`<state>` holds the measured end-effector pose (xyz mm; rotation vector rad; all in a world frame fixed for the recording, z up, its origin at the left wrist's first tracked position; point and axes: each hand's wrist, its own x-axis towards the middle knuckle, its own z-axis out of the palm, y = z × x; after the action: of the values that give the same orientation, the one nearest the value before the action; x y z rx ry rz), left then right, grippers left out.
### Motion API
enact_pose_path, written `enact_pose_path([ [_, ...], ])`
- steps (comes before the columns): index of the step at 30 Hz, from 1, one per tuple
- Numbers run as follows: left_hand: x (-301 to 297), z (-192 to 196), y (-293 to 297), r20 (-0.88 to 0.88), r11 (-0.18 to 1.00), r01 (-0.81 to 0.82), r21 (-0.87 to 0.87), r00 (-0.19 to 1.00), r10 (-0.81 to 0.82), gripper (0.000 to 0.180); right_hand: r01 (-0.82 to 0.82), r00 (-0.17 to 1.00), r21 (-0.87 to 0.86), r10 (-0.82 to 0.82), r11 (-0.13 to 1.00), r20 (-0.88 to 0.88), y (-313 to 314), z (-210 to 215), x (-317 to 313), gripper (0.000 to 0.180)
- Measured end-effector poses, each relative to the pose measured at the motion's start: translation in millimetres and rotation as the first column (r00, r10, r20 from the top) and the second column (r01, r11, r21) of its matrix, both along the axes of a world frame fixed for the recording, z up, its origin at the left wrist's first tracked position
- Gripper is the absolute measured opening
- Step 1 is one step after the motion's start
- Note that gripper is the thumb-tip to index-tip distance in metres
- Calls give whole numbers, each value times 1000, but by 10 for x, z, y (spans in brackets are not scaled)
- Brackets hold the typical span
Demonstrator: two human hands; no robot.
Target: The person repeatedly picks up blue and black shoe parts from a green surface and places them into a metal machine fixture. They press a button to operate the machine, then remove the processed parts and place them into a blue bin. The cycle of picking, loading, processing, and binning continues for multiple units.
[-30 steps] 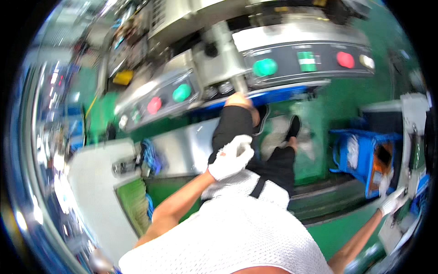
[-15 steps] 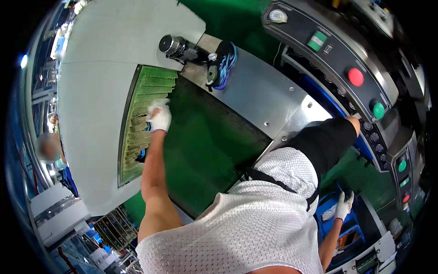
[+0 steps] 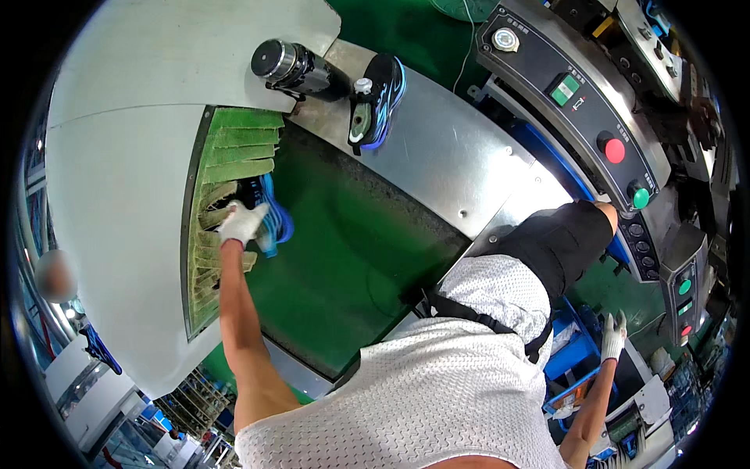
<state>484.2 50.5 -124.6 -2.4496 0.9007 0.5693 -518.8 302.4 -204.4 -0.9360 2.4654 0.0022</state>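
Observation:
My left hand (image 3: 242,223), in a white glove, is closed on a black-and-blue sneaker (image 3: 275,223) at an opening hung with green strips (image 3: 241,148). The sneaker's blue sole faces away from the strips, and its far end is partly behind them. My right hand (image 3: 614,338), also gloved, is out at the right with its fingers stretched and nothing in them. Nearest to it is a blue bin (image 3: 574,356). Another black sneaker (image 3: 377,102) with blue-purple sole edges lies on the metal ledge (image 3: 437,148), beside a black flask (image 3: 303,72).
A large pale machine housing (image 3: 117,211) surrounds the strip opening. To the right, a dark control panel (image 3: 590,117) carries red and green buttons, and a smaller panel (image 3: 683,285) stands below it. Green floor shows between housing and ledge. A person (image 3: 56,275) is at the far left.
My left hand has moved left and down in the picture, and a sneaker now shows outside the strips in its grip. My right hand has moved right and its fingers have spread.

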Motion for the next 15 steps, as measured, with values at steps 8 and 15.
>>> enact_pose_path([
  [8,-759,-257,615,135,708,424,-565,894,-427,55,-106,987,-304,137,947,80,-1225,953,1444,57],
  [15,-875,-45,511,58,622,532,-575,784,-618,31,-383,647,-391,545,837,533,-2304,1736,3453,59],
])
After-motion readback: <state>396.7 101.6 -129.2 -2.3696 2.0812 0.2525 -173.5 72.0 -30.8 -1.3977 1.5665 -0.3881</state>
